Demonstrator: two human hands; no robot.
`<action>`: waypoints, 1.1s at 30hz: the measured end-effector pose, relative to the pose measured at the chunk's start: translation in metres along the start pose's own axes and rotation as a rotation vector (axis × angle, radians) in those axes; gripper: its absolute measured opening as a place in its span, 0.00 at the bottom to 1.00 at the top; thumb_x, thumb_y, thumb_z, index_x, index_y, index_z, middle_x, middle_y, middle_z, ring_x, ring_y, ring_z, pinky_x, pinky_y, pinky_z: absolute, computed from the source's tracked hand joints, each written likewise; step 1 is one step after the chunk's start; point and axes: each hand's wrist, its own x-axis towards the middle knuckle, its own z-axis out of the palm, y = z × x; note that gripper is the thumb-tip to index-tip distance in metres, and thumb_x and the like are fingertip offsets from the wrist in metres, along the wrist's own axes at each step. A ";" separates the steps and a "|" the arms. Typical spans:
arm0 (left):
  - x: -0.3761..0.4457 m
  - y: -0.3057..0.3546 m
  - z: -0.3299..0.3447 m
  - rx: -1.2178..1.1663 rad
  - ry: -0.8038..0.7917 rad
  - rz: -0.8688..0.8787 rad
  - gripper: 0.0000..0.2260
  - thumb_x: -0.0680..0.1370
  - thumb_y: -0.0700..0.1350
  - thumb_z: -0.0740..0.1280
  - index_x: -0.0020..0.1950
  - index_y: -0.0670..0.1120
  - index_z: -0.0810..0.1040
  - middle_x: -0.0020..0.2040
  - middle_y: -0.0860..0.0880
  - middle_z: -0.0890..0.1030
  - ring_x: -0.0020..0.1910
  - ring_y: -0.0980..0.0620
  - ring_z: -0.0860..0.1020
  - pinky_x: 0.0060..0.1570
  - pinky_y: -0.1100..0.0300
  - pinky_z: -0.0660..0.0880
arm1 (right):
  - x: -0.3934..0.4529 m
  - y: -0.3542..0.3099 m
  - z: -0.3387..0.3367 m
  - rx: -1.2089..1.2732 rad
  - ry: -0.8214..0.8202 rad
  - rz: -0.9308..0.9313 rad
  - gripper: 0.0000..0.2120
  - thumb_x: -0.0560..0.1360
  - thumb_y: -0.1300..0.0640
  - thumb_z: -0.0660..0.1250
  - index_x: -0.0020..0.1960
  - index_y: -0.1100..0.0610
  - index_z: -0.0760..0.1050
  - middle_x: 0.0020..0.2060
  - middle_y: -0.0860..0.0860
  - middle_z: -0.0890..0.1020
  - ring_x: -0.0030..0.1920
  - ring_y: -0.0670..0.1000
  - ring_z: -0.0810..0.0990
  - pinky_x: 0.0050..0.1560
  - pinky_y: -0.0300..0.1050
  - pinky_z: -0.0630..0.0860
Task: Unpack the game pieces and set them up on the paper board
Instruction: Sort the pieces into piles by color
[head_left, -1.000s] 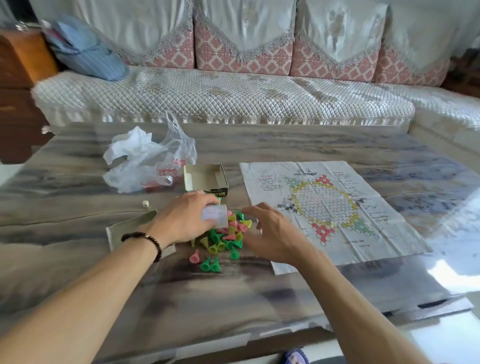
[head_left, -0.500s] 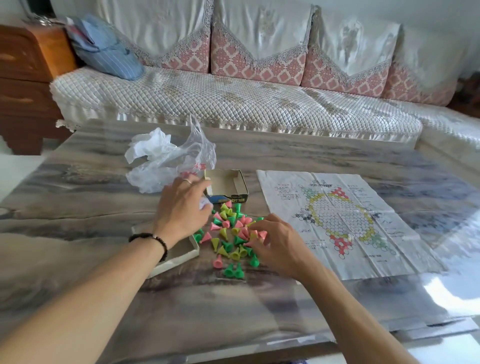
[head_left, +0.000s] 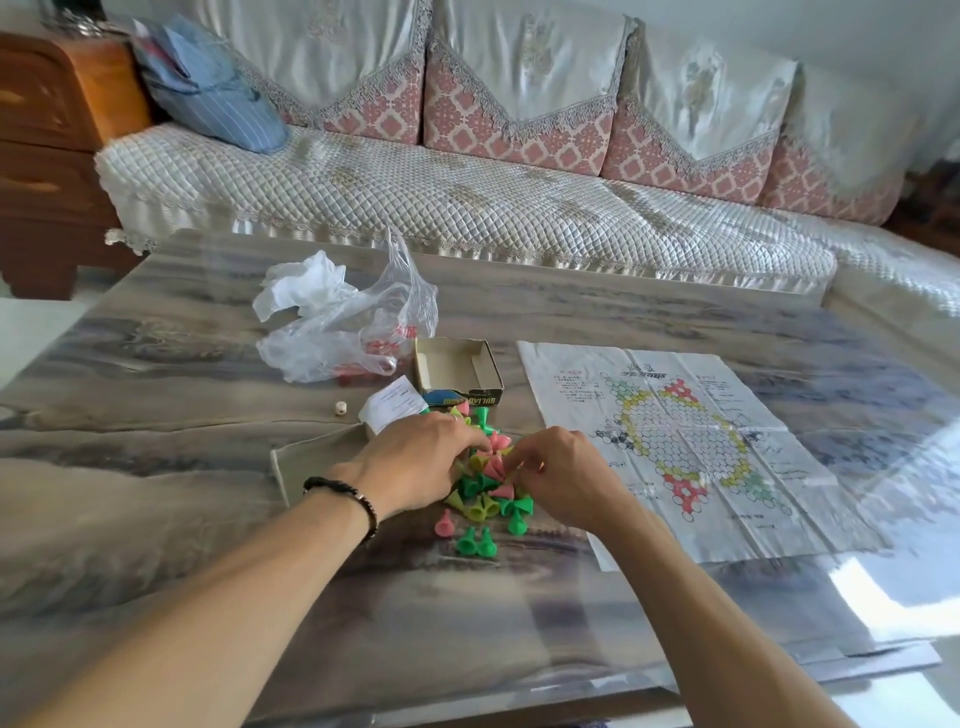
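Dozens of small pink, green and yellow plastic cone pieces (head_left: 485, 480) lie heaped at frame centre on the grey marbled table (head_left: 156, 467), just left of the creased printed paper board (head_left: 685, 447), which carries none yet. The step looks like sorting. The left hand (head_left: 415, 462) rests on the heap, fingers extended; the right hand (head_left: 558, 475) appears to pinch a piece. Next: carry pieces rightward onto the board's coloured corners.
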 end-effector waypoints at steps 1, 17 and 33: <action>0.001 0.002 0.000 0.004 -0.001 0.003 0.19 0.76 0.40 0.66 0.64 0.57 0.76 0.61 0.50 0.78 0.61 0.49 0.75 0.57 0.55 0.73 | 0.001 0.002 0.000 0.032 -0.002 0.012 0.13 0.70 0.63 0.65 0.46 0.50 0.85 0.34 0.47 0.80 0.35 0.47 0.77 0.32 0.35 0.68; 0.015 0.006 0.003 0.007 0.045 0.007 0.05 0.77 0.41 0.67 0.47 0.48 0.82 0.45 0.46 0.83 0.53 0.48 0.78 0.46 0.64 0.66 | 0.002 -0.007 -0.007 -0.012 -0.100 -0.046 0.14 0.73 0.61 0.62 0.50 0.51 0.84 0.45 0.50 0.85 0.45 0.50 0.82 0.45 0.41 0.78; -0.022 -0.003 -0.019 -0.204 0.311 0.023 0.02 0.73 0.42 0.73 0.43 0.45 0.85 0.40 0.50 0.85 0.38 0.54 0.78 0.43 0.61 0.72 | -0.001 -0.016 0.002 -0.101 0.039 -0.052 0.08 0.72 0.63 0.66 0.41 0.57 0.84 0.35 0.52 0.84 0.34 0.49 0.80 0.32 0.36 0.71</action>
